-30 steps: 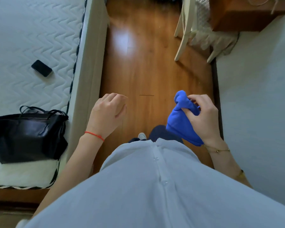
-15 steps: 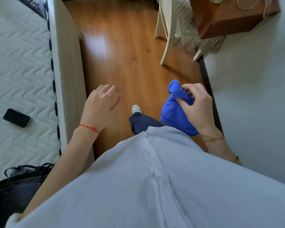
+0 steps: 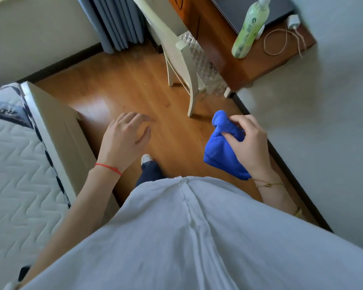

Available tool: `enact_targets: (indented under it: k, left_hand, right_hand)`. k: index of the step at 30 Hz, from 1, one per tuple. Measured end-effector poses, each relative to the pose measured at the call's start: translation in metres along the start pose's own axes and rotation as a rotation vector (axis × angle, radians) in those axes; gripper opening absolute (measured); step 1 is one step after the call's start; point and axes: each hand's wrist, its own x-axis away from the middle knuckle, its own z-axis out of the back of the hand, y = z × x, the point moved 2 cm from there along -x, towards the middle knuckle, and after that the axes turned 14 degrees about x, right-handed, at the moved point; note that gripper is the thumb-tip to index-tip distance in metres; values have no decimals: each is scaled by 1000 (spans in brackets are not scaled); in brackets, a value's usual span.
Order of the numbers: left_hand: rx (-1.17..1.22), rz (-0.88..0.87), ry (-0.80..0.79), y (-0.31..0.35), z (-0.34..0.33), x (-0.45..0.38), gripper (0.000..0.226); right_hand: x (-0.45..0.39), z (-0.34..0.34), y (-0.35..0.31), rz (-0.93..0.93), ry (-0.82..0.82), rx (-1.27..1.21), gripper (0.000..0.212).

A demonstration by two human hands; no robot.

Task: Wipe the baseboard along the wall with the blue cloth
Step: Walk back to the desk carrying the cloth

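Wooden floor (image 3: pixel 134 91) runs up the middle of the frame, with a bed (image 3: pixel 19 164) at the left and a pale wall (image 3: pixel 323 132) at the right. Along the foot of that wall a dark baseboard (image 3: pixel 281 158) slants from the frame's centre right down to the lower right. A chair (image 3: pixel 176 53) and a worktop (image 3: pixel 260 59) carrying a green bottle (image 3: pixel 249 28) sit at the top.

Right of centre, the right hand (image 3: pixel 249 147) grips the cloth (image 3: pixel 220 149), fingers (image 3: pixel 239 120) curled round its bunched upper part; the rest hangs loose below, well above the floor and apart from the baseboard. At frame centre the left hand (image 3: pixel 124 141) hangs over the floor with fingers loosely spread, holding nothing.

The cloth looks soft, light and limp, so it should fold and bunch easily; a wad gathered in the palm would likely press flatter against the baseboard than a pinch. No wiping has begun; the person stands upright, and would need to bend down.
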Motion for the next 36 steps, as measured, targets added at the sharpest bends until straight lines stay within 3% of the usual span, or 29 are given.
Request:
enact_targets:
  k: [11, 20, 36]
  left_hand:
    - [25, -176, -128, -120, 70, -200, 26]
    - [11, -316, -141, -192, 127, -357, 17]
    - [82, -350, -172, -246, 126, -592, 18]
  right_hand:
    - [-155, -67, -95, -150, 145, 28, 29]
    - [-289, -99, -169, -190, 259, 44, 28]
    - [-502, -120, -190, -252, 262, 100, 28]
